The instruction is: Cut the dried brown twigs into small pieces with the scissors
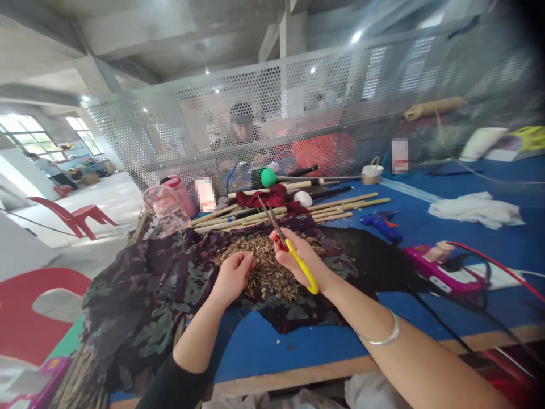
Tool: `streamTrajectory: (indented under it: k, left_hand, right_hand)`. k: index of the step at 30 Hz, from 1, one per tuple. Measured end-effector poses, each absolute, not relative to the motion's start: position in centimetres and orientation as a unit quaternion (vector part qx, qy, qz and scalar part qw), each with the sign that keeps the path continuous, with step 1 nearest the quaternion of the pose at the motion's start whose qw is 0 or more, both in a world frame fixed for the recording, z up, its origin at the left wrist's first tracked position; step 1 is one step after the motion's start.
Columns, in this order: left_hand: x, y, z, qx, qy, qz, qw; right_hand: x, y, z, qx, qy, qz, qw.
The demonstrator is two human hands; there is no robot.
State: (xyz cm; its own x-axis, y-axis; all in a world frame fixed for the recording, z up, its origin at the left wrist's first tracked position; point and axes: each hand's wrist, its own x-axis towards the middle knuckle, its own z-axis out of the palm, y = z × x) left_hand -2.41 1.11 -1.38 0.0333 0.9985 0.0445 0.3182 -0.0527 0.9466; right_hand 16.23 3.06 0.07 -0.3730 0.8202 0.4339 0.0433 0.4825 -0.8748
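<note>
Scissors with a yellow handle (303, 266) are in my right hand (313, 255), their dark blades pointing up and away from me. A small red patch shows by its fingertips; I cannot make out what it is. My left hand (232, 278) is closed in a pinch at the left side of a heap of brown dried plant bits (272, 275). Whatever its fingers hold, if anything, is hidden. The heap lies on a dark leaf-patterned cloth (170, 289) spread over the blue table (255, 352).
Behind the heap lie several sticks (349, 205), a dark red cloth (264, 197) and a green ball (268, 178). To the right are a blue glue gun (383, 225), a magenta device (447, 272) with cables and white gloves (477, 210). A perforated metal screen (179, 133) separates another person (242, 136).
</note>
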Motion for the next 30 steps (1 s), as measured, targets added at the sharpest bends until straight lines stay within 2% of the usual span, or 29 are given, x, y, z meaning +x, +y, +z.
streamTrajectory:
  k: [2, 4, 7, 11, 24, 30]
  left_hand:
    - [-2.2, 1.1, -1.4, 0.527, 0.521, 0.475, 0.476]
    - [-2.0, 1.0, -1.2, 0.492, 0.485, 0.533, 0.488]
    - [-1.7, 0.8, -1.0, 0.474, 0.467, 0.598, 0.447]
    - [-1.6, 0.5, -1.3, 0.479, 0.479, 0.624, 0.389]
    - [-1.0, -0.6, -1.1, 0.533, 0.520, 0.620, 0.248]
    - [-0.9, -0.8, -0.9, 0.544, 0.522, 0.611, 0.243]
  right_hand:
    - [16.1, 2.8, 0.1, -0.344, -0.766, 0.327, 0.434]
    - [15.8, 2.6, 0.1, -0.374, -0.797, 0.259, 0.397]
    - [15.1, 2.1, -0.1, -0.402, -0.820, 0.196, 0.357]
    - [14.2, 1.4, -0.4, -0.407, -0.837, 0.147, 0.333]
    - [13.4, 0.6, -0.3, -0.418, -0.838, 0.096, 0.337]
    - [13.4, 0.5, -0.1, -0.421, -0.831, 0.127, 0.340]
